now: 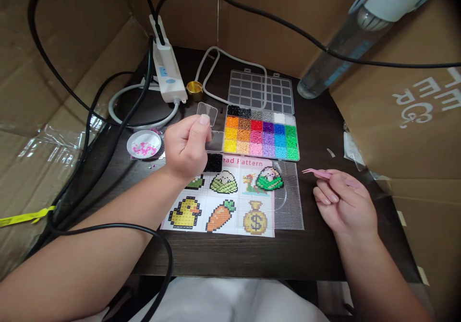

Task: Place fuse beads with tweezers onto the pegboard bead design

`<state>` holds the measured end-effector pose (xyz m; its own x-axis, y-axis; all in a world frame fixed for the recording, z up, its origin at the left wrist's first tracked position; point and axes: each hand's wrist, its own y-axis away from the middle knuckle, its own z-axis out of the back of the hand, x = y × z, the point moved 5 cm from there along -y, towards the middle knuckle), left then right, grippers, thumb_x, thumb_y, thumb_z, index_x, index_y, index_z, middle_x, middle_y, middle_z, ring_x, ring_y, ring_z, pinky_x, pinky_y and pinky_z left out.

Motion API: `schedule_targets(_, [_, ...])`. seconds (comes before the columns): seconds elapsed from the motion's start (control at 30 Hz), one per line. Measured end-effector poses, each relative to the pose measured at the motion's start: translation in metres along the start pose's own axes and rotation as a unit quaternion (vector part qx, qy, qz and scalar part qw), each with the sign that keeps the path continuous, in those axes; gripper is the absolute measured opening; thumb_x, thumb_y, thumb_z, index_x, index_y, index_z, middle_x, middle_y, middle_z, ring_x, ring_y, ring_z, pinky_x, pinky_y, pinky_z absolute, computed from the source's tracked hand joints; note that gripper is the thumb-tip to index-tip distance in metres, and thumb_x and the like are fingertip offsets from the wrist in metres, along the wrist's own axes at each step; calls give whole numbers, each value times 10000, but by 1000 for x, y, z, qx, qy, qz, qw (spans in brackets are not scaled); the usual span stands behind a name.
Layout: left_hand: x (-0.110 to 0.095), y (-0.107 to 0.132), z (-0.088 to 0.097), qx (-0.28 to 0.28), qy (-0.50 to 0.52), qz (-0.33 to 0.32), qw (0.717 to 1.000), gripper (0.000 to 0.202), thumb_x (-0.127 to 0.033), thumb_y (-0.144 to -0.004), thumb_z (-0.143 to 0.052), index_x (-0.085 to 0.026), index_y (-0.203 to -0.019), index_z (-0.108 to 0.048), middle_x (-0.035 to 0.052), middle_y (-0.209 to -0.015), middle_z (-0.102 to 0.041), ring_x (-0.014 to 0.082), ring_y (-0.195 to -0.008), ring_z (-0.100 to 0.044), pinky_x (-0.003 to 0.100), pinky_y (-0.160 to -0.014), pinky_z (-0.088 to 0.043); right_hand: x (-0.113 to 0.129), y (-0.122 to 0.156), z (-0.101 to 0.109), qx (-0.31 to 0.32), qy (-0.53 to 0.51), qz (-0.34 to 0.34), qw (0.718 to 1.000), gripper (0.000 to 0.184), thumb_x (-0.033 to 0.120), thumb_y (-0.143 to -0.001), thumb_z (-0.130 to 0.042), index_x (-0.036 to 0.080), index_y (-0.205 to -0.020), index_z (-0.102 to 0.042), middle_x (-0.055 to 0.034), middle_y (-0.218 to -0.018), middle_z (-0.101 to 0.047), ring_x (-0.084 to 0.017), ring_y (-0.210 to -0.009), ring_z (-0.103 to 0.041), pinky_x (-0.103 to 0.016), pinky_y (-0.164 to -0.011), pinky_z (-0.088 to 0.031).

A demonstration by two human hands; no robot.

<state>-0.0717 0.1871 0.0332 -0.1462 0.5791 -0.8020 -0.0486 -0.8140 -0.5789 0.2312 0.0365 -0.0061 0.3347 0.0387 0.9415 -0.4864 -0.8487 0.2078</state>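
Observation:
My left hand (188,144) is closed in a fist, thumb on top, raised in front of the bead box; whatever its fingers hold, if anything, is hidden. My right hand (345,199) grips pink tweezers (320,173), their tips pointing left. Left of them a clear pegboard (293,207) lies partly over the printed bead pattern sheet (219,195). A green and white bead figure (270,179) sits on it near the dragon picture. Behind stands the sectioned bead box (261,132), sorted by colour, its clear lid (261,91) folded back. A small container of black beads (213,162) is beside my left fist.
A white dish (144,144) with pink and white beads stands at the left. Behind are a gold cup (195,89) and a white power strip (167,70). Black cables (158,240) loop across my left forearm. Cardboard walls (399,144) enclose the table; a clear tube (345,48) leans at the right.

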Motion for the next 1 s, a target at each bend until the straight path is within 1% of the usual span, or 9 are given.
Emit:
schedule_targets(0.2, [-1,0,0,1,3,-7,1000,532,-489,-999,-499,-191,-558,-474,-3,-508,-402,106,-495,-385,326,-490,-301,0,0,-1,-12,9,1,1000,276,315,-606,-944,154,-784,-807,-63,-796,-779,18,-429,-349,-140,-405,-307])
schedule_targets(0.37, [-2,0,0,-2,-4,-5,1000,542,-516,-994,-498,-195,-559,-471,-2,-504,-405,110,-491,-388,327,-484,-307,1,2,-4,-8,16,8,1000,275,323,-603,-948,162,-775,-805,-65,-777,-775,14,-425,-362,-143,-406,-306])
schedule_targets(0.57, [-4,0,-1,1,-3,-6,1000,541,-509,-994,-502,-194,-556,-466,-5,-508,-404,107,-487,-382,329,-485,-305,0,3,-4,4,22,31,999,207,298,-673,-914,175,-798,-806,-84,-785,-776,-1,-419,-371,-163,-404,-302])
schedule_targets(0.7, [-3,1,0,1,0,-4,1000,525,-491,-994,-504,-197,-560,-464,-4,-510,-402,110,-490,-382,333,-488,-302,0,3,-5,17,25,38,999,166,282,-705,-895,184,-803,-805,-82,-743,-760,-12,-417,-371,-172,-405,-302])
schedule_targets(0.87, [-3,1,0,-1,-12,-1,1000,536,-515,-994,-489,-201,-560,-461,2,-511,-405,115,-495,-386,334,-493,-302,1,4,-6,9,31,33,999,204,311,-671,-921,182,-782,-807,-63,-693,-735,-11,-421,-375,-173,-410,-301])
schedule_targets(1.0, [-3,1,0,0,-9,1,1000,538,-522,-996,-482,-201,-565,-459,2,-512,-406,114,-498,-385,330,-499,-309,2,5,-6,2,35,35,999,206,316,-659,-928,189,-768,-808,-66,-724,-749,-12,-425,-368,-177,-405,-294])
